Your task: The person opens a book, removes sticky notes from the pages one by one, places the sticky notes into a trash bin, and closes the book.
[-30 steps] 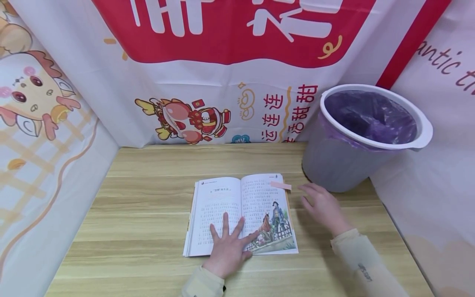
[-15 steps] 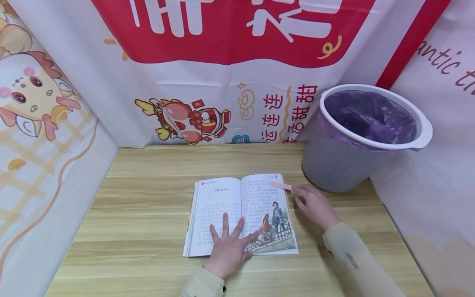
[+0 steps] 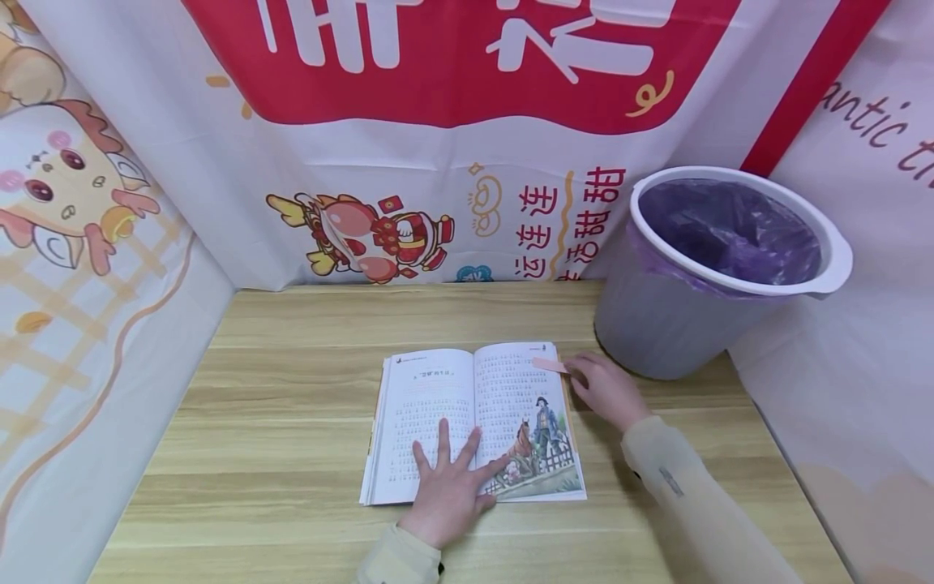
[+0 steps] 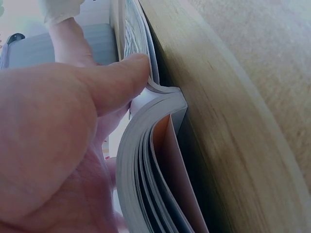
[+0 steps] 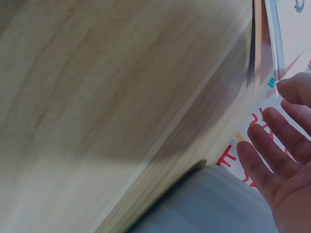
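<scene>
An open book lies on the wooden table, text on its left page and a picture of a person with a horse low on the right one. My left hand rests spread across the lower pages over the fold; in the left wrist view its thumb presses near the book's lower edge. A pink paper strip lies on the upper right page and sticks out past its side. The right hand pinches the strip's outer end between thumb and forefinger. Its other fingers are loosely bent.
A grey bin with a purple liner stands at the back right, just beyond the right hand. Printed cloth hangs behind the table and along both sides.
My right hand has moved left from beside the bin to the strip's outer end and now pinches it. The left hand, book and strip have stayed in place.
</scene>
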### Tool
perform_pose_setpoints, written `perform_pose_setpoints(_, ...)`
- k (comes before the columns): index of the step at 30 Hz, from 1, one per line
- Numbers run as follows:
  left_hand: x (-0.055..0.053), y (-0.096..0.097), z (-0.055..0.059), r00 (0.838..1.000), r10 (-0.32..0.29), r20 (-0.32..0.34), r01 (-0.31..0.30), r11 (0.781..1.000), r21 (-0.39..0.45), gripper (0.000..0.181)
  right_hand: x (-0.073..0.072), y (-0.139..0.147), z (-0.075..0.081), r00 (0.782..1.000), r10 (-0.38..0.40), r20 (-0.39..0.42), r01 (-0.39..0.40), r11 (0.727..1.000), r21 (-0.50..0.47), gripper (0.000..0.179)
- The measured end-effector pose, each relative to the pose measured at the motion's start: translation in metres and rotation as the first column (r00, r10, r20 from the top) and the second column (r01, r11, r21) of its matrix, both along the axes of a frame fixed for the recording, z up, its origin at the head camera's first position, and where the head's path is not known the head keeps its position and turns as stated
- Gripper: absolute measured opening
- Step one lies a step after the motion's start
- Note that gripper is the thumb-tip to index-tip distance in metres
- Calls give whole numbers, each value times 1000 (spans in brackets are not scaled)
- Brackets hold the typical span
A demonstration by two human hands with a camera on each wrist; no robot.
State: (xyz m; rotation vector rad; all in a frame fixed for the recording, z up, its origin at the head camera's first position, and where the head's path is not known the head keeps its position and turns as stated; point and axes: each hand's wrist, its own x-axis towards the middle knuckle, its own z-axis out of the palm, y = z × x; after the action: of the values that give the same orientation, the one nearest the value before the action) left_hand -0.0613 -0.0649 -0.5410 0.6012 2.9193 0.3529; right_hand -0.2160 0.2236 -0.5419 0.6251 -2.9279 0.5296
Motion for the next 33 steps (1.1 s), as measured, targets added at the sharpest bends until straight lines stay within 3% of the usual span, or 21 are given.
perform_pose_setpoints(14,1,-1,0,1000,-7,-23,7,1000,-3,57,-14,-9,-8,999,42,-19,-42,999,24,37)
perform_pose_setpoints(33,1,-1,0,1000,-7,-4,7,1000,-2,57,-20,-12,-4,993,50,-109,-50,999,5,15)
